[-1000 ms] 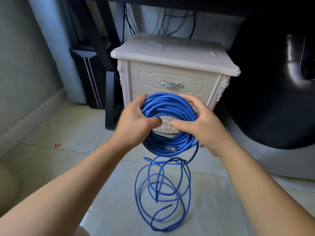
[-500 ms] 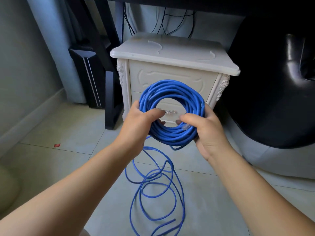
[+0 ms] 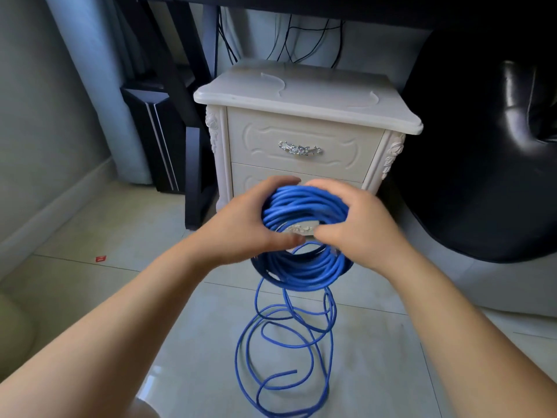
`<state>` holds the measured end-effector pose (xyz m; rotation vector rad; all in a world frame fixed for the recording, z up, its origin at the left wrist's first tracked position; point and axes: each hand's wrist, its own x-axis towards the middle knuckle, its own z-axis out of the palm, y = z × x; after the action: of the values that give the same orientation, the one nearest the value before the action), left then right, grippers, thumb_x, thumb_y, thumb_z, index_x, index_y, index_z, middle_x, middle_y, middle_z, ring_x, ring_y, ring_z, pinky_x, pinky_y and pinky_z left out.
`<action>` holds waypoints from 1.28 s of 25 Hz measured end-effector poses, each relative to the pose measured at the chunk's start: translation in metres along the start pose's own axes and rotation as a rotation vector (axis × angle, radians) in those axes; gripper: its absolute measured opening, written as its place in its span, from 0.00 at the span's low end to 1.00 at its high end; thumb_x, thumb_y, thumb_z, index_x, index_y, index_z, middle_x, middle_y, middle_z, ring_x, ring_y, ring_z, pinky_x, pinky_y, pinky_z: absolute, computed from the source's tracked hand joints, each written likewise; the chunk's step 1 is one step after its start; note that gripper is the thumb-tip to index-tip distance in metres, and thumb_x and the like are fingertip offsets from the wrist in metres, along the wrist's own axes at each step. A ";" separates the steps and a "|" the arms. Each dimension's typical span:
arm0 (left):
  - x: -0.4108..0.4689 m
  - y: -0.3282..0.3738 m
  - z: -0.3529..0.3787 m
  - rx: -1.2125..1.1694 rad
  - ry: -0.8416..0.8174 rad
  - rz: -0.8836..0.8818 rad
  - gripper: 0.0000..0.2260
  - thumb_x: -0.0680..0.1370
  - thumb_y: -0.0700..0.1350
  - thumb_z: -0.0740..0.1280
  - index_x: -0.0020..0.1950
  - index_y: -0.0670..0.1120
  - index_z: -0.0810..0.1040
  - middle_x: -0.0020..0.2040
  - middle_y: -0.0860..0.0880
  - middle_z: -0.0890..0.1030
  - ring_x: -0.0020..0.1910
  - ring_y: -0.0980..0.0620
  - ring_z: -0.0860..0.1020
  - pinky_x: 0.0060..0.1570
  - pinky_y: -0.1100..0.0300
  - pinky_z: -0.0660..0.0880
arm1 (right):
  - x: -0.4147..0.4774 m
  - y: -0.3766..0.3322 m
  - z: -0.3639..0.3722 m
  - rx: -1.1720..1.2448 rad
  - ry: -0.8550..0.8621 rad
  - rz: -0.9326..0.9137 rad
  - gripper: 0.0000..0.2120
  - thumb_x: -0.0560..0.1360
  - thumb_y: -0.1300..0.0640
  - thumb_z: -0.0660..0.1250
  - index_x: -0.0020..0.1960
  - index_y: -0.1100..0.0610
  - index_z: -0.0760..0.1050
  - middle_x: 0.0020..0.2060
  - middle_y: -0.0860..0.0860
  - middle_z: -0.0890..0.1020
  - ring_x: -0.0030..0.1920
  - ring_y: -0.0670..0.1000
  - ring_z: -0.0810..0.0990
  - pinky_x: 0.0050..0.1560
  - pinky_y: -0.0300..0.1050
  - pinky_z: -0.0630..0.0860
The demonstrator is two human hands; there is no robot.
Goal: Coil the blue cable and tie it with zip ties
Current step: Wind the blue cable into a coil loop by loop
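A coil of blue cable (image 3: 304, 206) hangs in the air in front of the nightstand, held between both hands. My left hand (image 3: 241, 227) grips its left side, with the thumb through the middle. My right hand (image 3: 358, 227) grips the right side, fingers curled over the top strands. Below the coil, loose loops of the same blue cable (image 3: 286, 351) trail down onto the floor tiles, and a free end lies near the bottom. No zip ties are in view.
A white nightstand (image 3: 304, 101) with a silver drawer handle stands just behind the coil. A black leather seat (image 3: 482, 176) is at the right. Dark furniture legs and a black box (image 3: 156, 131) stand at the left. A small red scrap (image 3: 101, 258) lies on the floor.
Both hands have turned the coil and lowered it, tilting it flatter. The hanging loops on the floor have shifted and gathered under the coil.
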<state>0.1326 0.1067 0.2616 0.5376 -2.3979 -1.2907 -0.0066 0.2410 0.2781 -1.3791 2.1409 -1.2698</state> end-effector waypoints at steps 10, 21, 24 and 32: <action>0.003 -0.001 0.011 -0.328 0.249 -0.165 0.12 0.62 0.39 0.68 0.45 0.43 0.79 0.30 0.50 0.75 0.29 0.49 0.75 0.43 0.44 0.80 | 0.004 0.010 -0.009 0.442 -0.153 0.232 0.37 0.59 0.38 0.77 0.65 0.40 0.70 0.55 0.46 0.82 0.54 0.51 0.84 0.58 0.49 0.76; 0.009 -0.005 0.011 -0.648 0.423 -0.294 0.07 0.65 0.36 0.66 0.42 0.41 0.73 0.28 0.45 0.70 0.29 0.47 0.70 0.37 0.52 0.74 | -0.001 0.013 0.004 0.672 -0.228 0.282 0.28 0.63 0.49 0.76 0.61 0.39 0.71 0.54 0.44 0.82 0.53 0.53 0.84 0.47 0.61 0.82; 0.008 -0.003 0.011 -0.723 0.458 -0.341 0.05 0.70 0.33 0.65 0.41 0.42 0.73 0.28 0.46 0.70 0.28 0.48 0.71 0.35 0.54 0.72 | -0.001 0.012 0.012 0.601 -0.218 0.295 0.32 0.63 0.49 0.77 0.63 0.41 0.68 0.53 0.45 0.81 0.51 0.51 0.84 0.47 0.61 0.82; 0.007 0.004 0.026 -0.921 0.534 -0.361 0.06 0.74 0.34 0.64 0.46 0.43 0.72 0.31 0.48 0.73 0.31 0.51 0.74 0.41 0.53 0.74 | 0.001 0.015 0.041 0.730 0.081 0.354 0.22 0.67 0.60 0.74 0.58 0.53 0.72 0.46 0.54 0.82 0.45 0.53 0.84 0.51 0.61 0.81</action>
<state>0.1131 0.1239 0.2520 0.8776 -1.1287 -1.8969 0.0108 0.2210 0.2428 -0.6266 1.5910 -1.7144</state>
